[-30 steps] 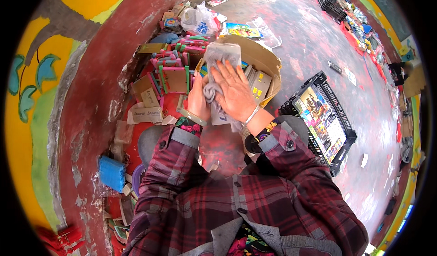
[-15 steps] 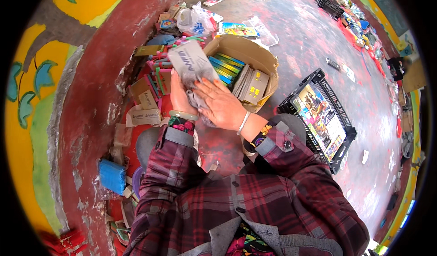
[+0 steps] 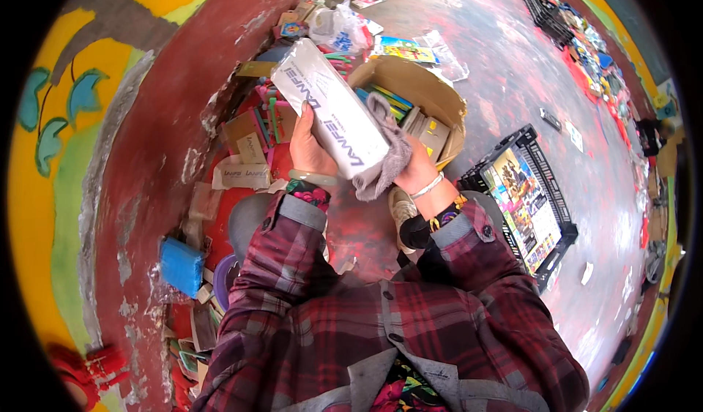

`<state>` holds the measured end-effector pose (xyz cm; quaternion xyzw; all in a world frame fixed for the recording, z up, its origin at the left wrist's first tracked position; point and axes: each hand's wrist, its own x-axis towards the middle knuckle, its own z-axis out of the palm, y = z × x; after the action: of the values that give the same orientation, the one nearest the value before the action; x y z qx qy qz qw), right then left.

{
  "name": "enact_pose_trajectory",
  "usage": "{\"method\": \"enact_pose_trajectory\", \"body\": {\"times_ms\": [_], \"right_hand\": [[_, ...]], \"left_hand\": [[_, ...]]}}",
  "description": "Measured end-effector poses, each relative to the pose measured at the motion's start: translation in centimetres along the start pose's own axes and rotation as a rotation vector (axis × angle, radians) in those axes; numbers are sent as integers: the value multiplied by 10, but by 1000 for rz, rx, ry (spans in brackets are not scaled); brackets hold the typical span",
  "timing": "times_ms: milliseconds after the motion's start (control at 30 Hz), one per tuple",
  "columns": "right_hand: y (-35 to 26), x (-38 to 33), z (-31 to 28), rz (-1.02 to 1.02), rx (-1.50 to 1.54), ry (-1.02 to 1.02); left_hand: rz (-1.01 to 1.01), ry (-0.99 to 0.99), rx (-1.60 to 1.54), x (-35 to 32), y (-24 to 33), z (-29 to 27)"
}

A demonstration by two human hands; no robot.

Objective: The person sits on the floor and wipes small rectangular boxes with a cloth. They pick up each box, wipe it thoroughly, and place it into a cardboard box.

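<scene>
- The left hand [image 3: 309, 148] is gripping a long white box [image 3: 329, 112] from below, its fingers clamped around the near end, with the thumb lying up along the box's left edge.
- The box is tilting up and away from those fingers, its far end pointing toward the red wall [image 3: 183, 105].
- The right hand [image 3: 416, 169] is pressing a grey cloth [image 3: 384, 152] against the box's right side; its fingers are mostly hidden under the cloth, so I cannot tell exactly how they are curling, though they are closing on the cloth.
- Just beyond the right fingers, an open cardboard carton [image 3: 428, 94] is sitting on the floor with packets inside it.
- Well to the right of the right fingers, a black crate [image 3: 545, 192] is holding printed sheets.
- Below and left of the left fingers, a blue block [image 3: 181, 266] is lying by the wall.
</scene>
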<state>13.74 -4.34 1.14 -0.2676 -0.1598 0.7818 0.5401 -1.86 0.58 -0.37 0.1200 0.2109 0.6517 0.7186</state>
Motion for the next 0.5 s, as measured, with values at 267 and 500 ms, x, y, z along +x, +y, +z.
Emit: {"method": "enact_pose_trajectory", "body": {"times_ms": [267,500], "right_hand": [[41,-6,3,54,-332,-35],[-5,12,-23,-253,-871,263]], "left_hand": [[184,501,50,13,12,-8],[-83,-27,-87,8,15,1]]}}
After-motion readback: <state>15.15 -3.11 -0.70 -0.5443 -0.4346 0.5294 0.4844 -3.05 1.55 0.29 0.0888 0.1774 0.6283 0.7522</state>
